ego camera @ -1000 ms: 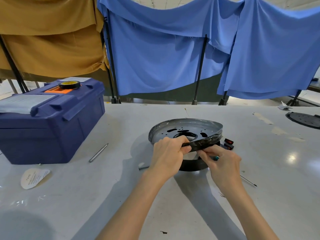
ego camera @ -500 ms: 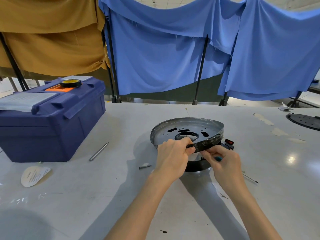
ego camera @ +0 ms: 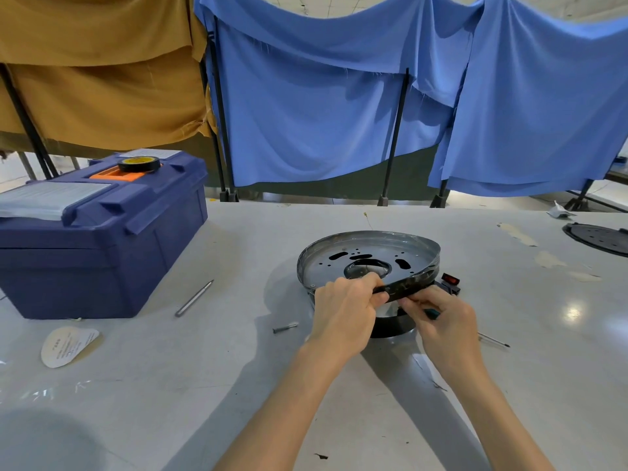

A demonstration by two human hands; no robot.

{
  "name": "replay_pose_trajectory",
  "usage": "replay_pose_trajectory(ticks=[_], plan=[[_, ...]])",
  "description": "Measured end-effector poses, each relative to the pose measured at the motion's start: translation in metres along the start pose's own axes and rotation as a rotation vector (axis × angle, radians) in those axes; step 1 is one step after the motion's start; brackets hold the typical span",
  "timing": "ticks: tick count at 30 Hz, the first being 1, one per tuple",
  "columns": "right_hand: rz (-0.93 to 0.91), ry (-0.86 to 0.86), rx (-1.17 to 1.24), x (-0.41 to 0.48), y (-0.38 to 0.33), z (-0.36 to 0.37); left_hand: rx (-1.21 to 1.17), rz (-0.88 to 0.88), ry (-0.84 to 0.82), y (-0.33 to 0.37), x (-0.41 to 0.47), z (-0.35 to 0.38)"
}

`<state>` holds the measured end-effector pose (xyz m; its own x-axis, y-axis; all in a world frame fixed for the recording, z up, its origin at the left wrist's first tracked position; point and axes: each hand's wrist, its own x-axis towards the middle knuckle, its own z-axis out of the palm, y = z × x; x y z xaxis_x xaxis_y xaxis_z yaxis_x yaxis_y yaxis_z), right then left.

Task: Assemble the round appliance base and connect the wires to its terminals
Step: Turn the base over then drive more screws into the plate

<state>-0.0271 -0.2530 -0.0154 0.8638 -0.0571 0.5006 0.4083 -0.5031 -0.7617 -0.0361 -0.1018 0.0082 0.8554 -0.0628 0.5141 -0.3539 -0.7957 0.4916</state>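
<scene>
A round metal plate (ego camera: 363, 256) with slots and a centre hole lies tilted on a black round base (ego camera: 390, 326) in the middle of the table. My left hand (ego camera: 343, 311) grips the plate's near rim, thumb over the edge. My right hand (ego camera: 441, 317) pinches the same rim just to the right and also holds a teal-handled tool (ego camera: 432, 313). A red rocker switch (ego camera: 451, 279) sticks out at the base's right side. Wires and terminals are hidden under the plate.
A blue toolbox (ego camera: 102, 239) with a tape roll (ego camera: 139, 163) on top stands at the left. A metal rod (ego camera: 194, 298), a small bit (ego camera: 284, 328), a paper label (ego camera: 68, 345) and a thin pin (ego camera: 492, 339) lie on the table. Another black disc (ego camera: 598, 237) sits far right.
The plate has tipped down slightly toward the base. Both hands keep their hold on the near rim.
</scene>
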Motion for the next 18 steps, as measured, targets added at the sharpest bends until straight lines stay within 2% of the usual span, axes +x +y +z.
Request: replay_pose_trajectory(ticks=[8, 18], plan=[[0.088, -0.035, 0.124, 0.0055, -0.0003, -0.0042, 0.023, -0.013, -0.034, -0.0016, 0.0021, -0.0004], [0.142, 0.011, 0.178, 0.0103, -0.0001, -0.0025, 0.034, -0.007, -0.037, 0.0014, 0.0086, -0.0018]])
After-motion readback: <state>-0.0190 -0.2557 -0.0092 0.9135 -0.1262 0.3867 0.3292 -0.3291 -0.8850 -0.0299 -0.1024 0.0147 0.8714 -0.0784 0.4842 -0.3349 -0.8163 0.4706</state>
